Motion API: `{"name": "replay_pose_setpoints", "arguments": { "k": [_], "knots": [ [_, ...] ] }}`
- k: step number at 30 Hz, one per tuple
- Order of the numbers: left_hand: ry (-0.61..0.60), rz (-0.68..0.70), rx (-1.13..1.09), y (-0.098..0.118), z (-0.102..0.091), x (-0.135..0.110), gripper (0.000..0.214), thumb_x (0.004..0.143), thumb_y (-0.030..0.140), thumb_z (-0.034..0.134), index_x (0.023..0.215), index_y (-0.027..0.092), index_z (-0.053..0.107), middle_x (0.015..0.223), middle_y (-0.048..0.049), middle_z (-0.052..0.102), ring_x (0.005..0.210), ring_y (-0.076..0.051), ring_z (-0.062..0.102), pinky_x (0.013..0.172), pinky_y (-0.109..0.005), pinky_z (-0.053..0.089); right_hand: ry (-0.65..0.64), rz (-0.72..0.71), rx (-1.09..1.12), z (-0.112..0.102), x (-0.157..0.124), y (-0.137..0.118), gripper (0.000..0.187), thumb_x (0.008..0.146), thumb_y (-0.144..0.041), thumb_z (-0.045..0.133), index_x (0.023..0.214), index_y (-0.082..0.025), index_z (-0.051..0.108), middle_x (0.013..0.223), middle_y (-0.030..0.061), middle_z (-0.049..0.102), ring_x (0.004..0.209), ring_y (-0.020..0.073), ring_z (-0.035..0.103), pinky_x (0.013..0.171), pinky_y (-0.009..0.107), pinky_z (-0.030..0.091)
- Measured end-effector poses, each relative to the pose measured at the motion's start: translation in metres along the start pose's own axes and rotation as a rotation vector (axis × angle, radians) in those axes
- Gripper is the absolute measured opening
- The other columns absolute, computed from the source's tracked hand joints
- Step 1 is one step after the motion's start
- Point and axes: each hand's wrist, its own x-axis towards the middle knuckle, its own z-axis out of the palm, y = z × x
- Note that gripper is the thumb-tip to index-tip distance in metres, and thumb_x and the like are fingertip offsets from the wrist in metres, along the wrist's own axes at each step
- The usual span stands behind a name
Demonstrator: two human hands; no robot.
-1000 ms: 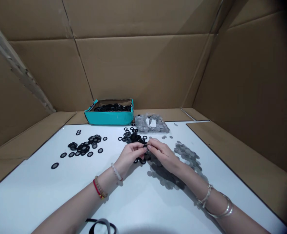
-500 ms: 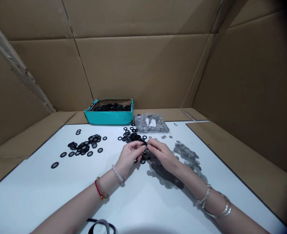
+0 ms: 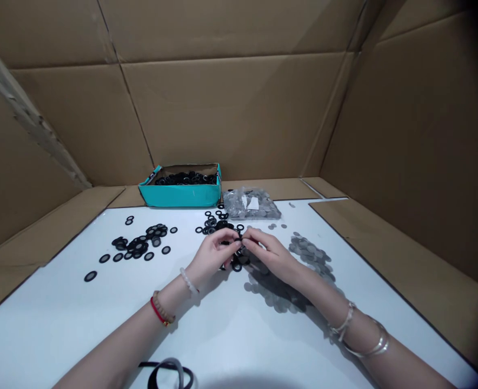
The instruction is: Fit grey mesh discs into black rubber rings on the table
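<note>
Small dark piece is pinched between fingertips of left hand and right hand, above the near edge of the loose black rings; whether a disc is seated in it cannot be told. Since the earlier frames, the piece has been shifted slightly left and the left wrist turned a little; judged as one piece being worked, not yet released. No change seen in grey discs at right, filled rings at left, or teal box at far side.
</note>
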Motion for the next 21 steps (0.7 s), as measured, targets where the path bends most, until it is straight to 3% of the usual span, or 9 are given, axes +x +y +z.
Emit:
{"name": "replay_pose_setpoints", "arguments": {
  "k": [6, 11, 14, 21],
  "knots": [
    [0.045, -0.07, -0.222, 0.003, 0.003, 0.0, 0.026, 0.071, 0.035, 0.063, 0.085, 0.015, 0.058, 0.06, 0.0031, 0.049, 0.046, -0.006, 0.04, 0.044, -0.018, 0.033, 0.119, -0.016, 0.072, 0.004, 0.0, -0.004, 0.013, 0.085, -0.033, 0.048, 0.083, -0.02, 0.048, 0.075, -0.0001, 0.049, 0.069, 0.0145, 0.046, 0.065, 0.025, 0.038],
    [0.085, 0.04, -0.122, 0.004, -0.002, 0.002, 0.023, 0.067, 0.031, 0.067, 0.082, 0.015, 0.062, 0.074, -0.001, 0.058, 0.058, -0.009, 0.05, 0.056, -0.021, 0.042, 0.125, -0.019, 0.077, 0.003, 0.001, -0.001, 0.014, 0.085, -0.032, 0.048, 0.078, -0.02, 0.05, 0.074, 0.0005, 0.05, 0.069, 0.0151, 0.047, 0.065, 0.026, 0.039],
    [0.111, 0.099, -0.051, 0.005, -0.005, 0.004, 0.019, 0.068, 0.03, 0.066, 0.079, 0.015, 0.063, 0.073, -0.0015, 0.06, 0.057, -0.01, 0.051, 0.055, -0.022, 0.042, 0.127, 0.007, 0.121, 0.004, 0.001, 0.002, 0.015, 0.083, -0.033, 0.05, 0.077, -0.02, 0.05, 0.072, -0.0002, 0.048, 0.068, 0.0144, 0.046, 0.064, 0.025, 0.038],
    [0.125, 0.023, -0.076, 0.009, -0.001, 0.002, 0.02, 0.067, 0.03, 0.067, 0.076, 0.013, 0.063, 0.057, 0.0015, 0.056, 0.048, -0.009, 0.048, 0.05, -0.022, 0.041, 0.218, 0.135, 0.336, 0.012, 0.002, 0.008, 0.022, 0.079, -0.039, 0.055, 0.078, -0.017, 0.053, 0.062, -0.0031, 0.04, 0.056, 0.011, 0.038, 0.051, 0.023, 0.031]
  ]
}}
